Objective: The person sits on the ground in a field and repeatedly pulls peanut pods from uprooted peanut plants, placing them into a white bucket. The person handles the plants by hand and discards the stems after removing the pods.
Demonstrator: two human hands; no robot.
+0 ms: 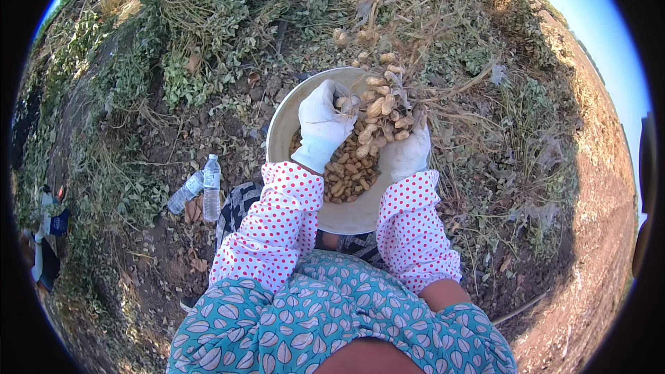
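A wide pale basin point(353, 218) sits before me with a heap of loose peanuts in their shells point(348, 179) inside. My left hand point(326, 114), in a white knit glove, is curled over the basin with its fingers closed on a peanut pod point(342, 104) at the side of the cluster. Gloved the same way, my right hand point(410, 150) grips the stems of an uprooted peanut plant point(431, 94) at the basin's right rim. A cluster of peanut pods point(382, 106) hangs from the plant between both hands; it hides part of the right fingers.
Two clear plastic bottles stand or lean at my left, one upright point(212, 187) and one tilted point(186, 192). Piled peanut vines point(208, 36) lie beyond and left of the basin, with more at the right point(514, 166). Another person point(44, 239) is at the far left edge.
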